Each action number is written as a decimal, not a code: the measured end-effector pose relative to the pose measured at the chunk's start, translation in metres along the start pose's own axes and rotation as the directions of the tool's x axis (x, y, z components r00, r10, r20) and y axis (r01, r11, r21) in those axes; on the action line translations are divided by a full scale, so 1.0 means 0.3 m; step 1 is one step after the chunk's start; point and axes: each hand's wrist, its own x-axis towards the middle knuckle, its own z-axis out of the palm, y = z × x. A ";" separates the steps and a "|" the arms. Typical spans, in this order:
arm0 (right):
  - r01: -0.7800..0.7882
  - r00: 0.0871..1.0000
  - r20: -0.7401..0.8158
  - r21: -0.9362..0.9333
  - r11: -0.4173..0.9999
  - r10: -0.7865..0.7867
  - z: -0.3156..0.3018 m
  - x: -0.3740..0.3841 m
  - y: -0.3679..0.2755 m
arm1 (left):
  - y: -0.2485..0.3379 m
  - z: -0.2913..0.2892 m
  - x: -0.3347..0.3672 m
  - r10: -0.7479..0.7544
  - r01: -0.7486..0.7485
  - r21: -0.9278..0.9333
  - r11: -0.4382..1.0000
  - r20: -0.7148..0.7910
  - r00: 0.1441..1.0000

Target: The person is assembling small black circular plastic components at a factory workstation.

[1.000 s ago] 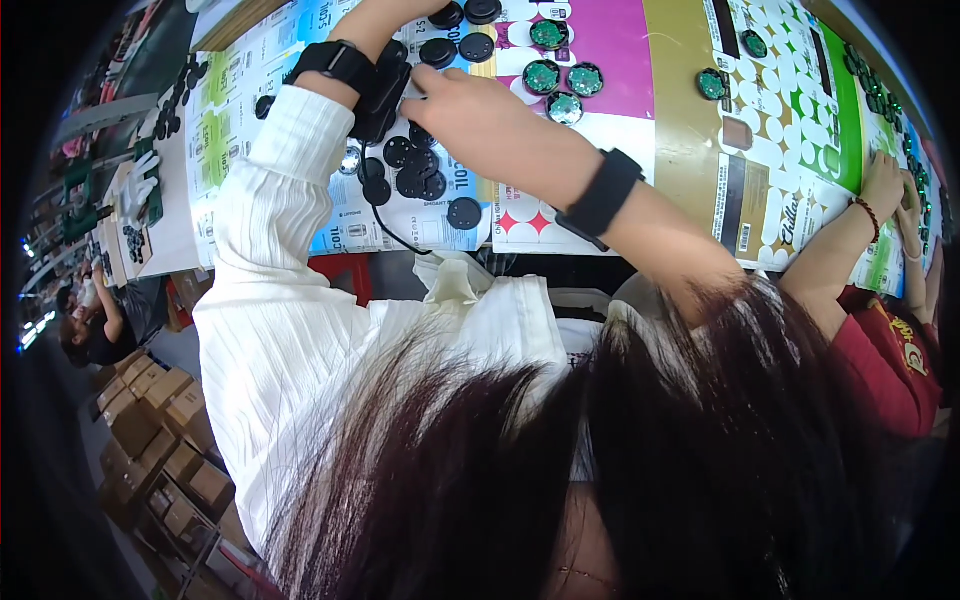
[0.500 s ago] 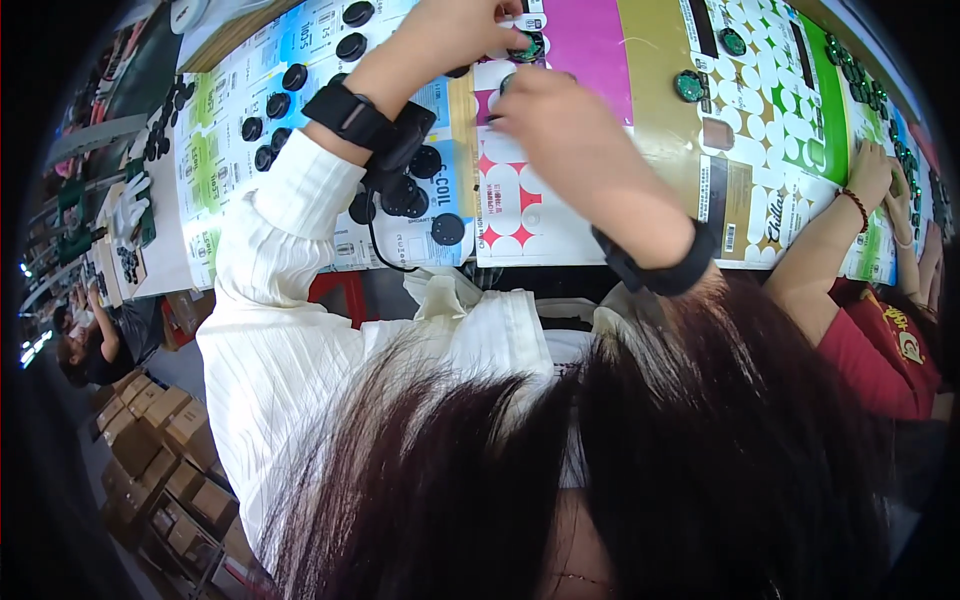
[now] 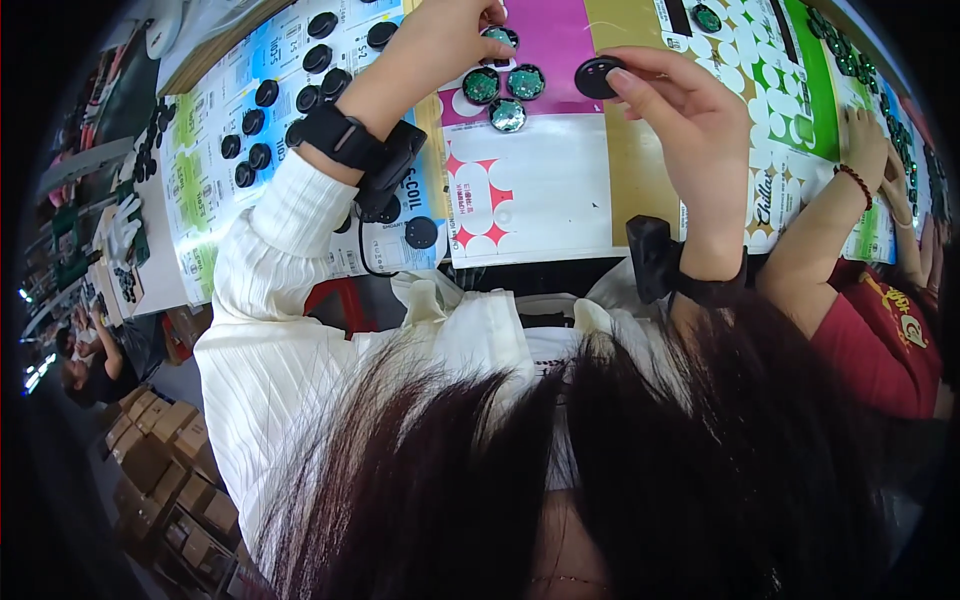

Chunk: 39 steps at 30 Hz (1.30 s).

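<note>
Right hand [image 3: 695, 115] pinches a black disc [image 3: 593, 78], upper centre; left hand [image 3: 462, 32] overlies a green-filled disc [image 3: 499, 39], grip unclear; three more discs [image 3: 525, 82] below, black caps [image 3: 267, 93] upper left, a co-worker's arm [image 3: 805, 228] right; bare surface [image 3: 560, 190] reaches its lower edge, centre

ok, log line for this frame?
left hand: at green-faced disc | right hand: pinching black disc | below: printed sheets

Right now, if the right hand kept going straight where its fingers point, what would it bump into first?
Probably the left hand, over a green disc. The right hand, holding a black disc, points leftward; depth is unclear, so it might pass above.
</note>
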 end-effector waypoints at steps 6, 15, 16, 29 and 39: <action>-0.034 0.998 -0.047 0.086 0.996 0.039 0.002 -0.008 -0.011 | 0.061 0.010 -0.020 0.004 -0.003 -0.016 1.000 0.010 1.000; 0.026 0.999 -0.049 0.134 0.991 -0.019 -0.012 -0.027 -0.080 | 0.200 -0.052 -0.122 0.164 -0.059 -0.964 0.261 -0.016 0.986; 0.023 0.998 -0.055 0.107 0.994 -0.017 -0.016 -0.029 -0.085 | 0.252 -0.081 -0.144 -0.178 0.290 -0.912 0.289 0.247 0.953; 0.506 0.828 0.014 -0.452 0.735 -0.561 0.011 -0.051 -0.134 | 0.320 -0.084 -0.235 -0.304 0.217 -0.975 0.049 0.192 0.933; 0.586 0.805 0.123 -0.323 0.743 -0.581 0.002 -0.072 -0.203 | 0.230 -0.089 -0.266 -0.112 0.098 -0.993 0.073 0.089 0.990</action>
